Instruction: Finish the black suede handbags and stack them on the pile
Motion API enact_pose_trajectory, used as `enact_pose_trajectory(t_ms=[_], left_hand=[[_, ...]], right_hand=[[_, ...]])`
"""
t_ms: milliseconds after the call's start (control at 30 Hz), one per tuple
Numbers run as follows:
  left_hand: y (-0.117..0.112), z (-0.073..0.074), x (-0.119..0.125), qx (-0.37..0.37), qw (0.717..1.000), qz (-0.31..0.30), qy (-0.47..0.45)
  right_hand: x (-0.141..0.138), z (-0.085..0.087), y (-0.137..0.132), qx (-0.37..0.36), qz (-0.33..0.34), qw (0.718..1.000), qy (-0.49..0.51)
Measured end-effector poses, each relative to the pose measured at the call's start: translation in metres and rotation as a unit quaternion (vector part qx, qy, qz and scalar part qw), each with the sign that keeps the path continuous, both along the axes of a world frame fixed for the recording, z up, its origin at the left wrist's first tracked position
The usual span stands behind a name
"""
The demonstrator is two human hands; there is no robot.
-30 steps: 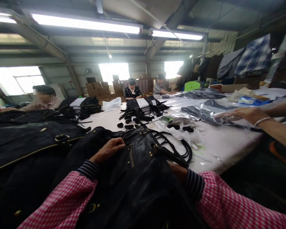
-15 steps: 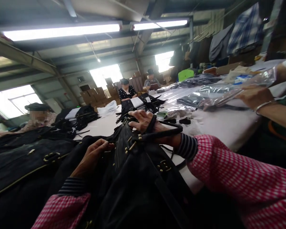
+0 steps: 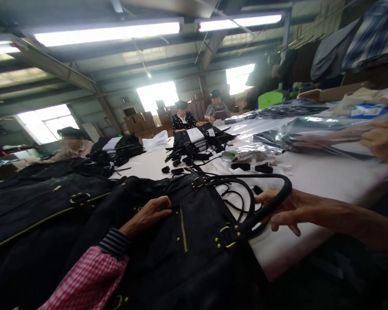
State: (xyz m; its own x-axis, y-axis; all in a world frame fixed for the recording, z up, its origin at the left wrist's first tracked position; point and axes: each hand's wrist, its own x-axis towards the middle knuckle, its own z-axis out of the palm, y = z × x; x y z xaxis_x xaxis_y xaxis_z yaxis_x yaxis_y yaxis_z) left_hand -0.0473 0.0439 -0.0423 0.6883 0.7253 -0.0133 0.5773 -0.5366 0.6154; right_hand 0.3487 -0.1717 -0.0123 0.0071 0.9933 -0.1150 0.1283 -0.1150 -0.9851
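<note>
A black handbag with a gold zip and gold-coloured fittings lies flat in front of me. My left hand is on its upper left part, fingers bent together and pressed to the black material. To the right of the bag, my right hand has its fingers apart, with the bag's rounded handle passing across them. It does not look closed around the handle. Thin black cords lie beside the bag on the white table.
More black bags lie at left. Bag stacks with white sheets stand farther back. Clear plastic packaging is at right, near a co-worker's hand. Several people sit across the table. Small black pieces lie mid-table.
The bag now lies flatter, its handles over to the right. My right hand has moved from the bag's top to the right and opened; my left has shifted right. The view has turned left.
</note>
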Motion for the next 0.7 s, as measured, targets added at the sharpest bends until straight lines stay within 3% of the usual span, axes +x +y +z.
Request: enact_pose_trajectory(t_ms=[33, 167, 267, 333, 400, 433, 500, 533, 567, 600, 633, 700], left_hand=[[-0.002, 0.001, 0.0, -0.001, 1.0, 0.002, -0.005], [-0.008, 0.012, 0.007, 0.017, 0.999, 0.01, -0.043], [-0.015, 0.042, 0.014, 0.079, 0.985, 0.089, -0.128], [-0.024, 0.076, 0.017, 0.139, 0.955, 0.151, -0.214], [-0.035, 0.114, 0.016, 0.21, 0.916, 0.163, -0.301], [-0.041, 0.134, 0.015, 0.234, 0.895, 0.163, -0.344], [-0.052, 0.167, 0.015, 0.275, 0.868, 0.149, -0.385], [-0.057, 0.18, 0.015, 0.299, 0.865, 0.138, -0.378], [-0.061, 0.189, 0.017, 0.323, 0.865, 0.128, -0.362], [-0.063, 0.196, 0.02, 0.348, 0.867, 0.118, -0.337], [-0.065, 0.199, 0.025, 0.367, 0.871, 0.106, -0.308], [-0.061, 0.196, 0.039, 0.384, 0.886, 0.079, -0.247]], right_hand=[[0.001, 0.002, 0.0, -0.01, 0.004, 1.0, 0.029], [-0.016, 0.023, 0.019, 0.034, -0.118, 0.985, 0.121], [-0.059, 0.049, 0.038, 0.104, -0.153, 0.97, 0.159], [-0.103, 0.059, 0.044, 0.176, -0.092, 0.974, 0.109], [-0.151, 0.055, 0.042, 0.254, 0.045, 0.966, -0.023], [-0.174, 0.048, 0.039, 0.286, 0.145, 0.94, -0.118], [-0.211, 0.03, 0.03, 0.325, 0.354, 0.836, -0.264], [-0.223, 0.022, 0.025, 0.339, 0.427, 0.78, -0.307], [-0.229, 0.016, 0.021, 0.35, 0.466, 0.744, -0.327], [-0.23, 0.012, 0.018, 0.36, 0.476, 0.733, -0.328], [-0.226, 0.011, 0.018, 0.364, 0.458, 0.748, -0.314], [-0.203, 0.017, 0.026, 0.347, 0.363, 0.823, -0.265]])
